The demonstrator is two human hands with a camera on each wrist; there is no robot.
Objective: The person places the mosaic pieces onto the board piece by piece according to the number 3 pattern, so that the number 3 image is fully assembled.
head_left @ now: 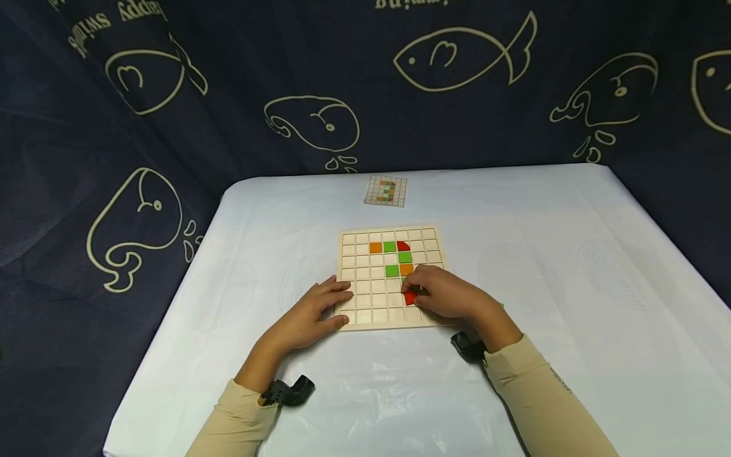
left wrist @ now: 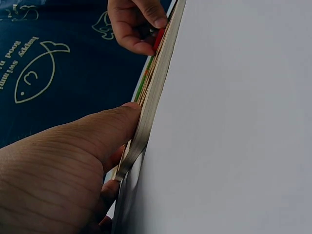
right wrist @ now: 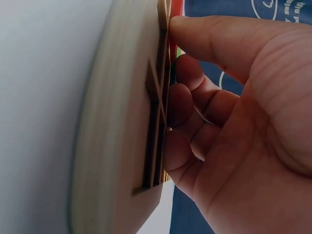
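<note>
A wooden grid board (head_left: 365, 315) lies flat in the middle of the table. My right hand (head_left: 442, 292) pinches a red tile (head_left: 410, 298) between thumb and fingers, low over the grid's right half. In the right wrist view the thumb presses against the red tile's edge (right wrist: 176, 12). My left hand (head_left: 311, 317) rests on the board's left edge with its fingers spread. Set in the upper grid are an orange tile (head_left: 375, 247), a green tile (head_left: 389, 247) and a red rounded tile (head_left: 403, 245). Further green and orange tiles (head_left: 406, 270) sit below them, partly covered by my right hand.
A small card (head_left: 386, 192) printed with a coloured grid pattern lies behind the board. A white cloth covers the table (head_left: 537, 254). Dark fabric (head_left: 240, 57) with fish and whale drawings hangs behind and at the sides. A green bit (head_left: 501, 305) shows beside my right wrist.
</note>
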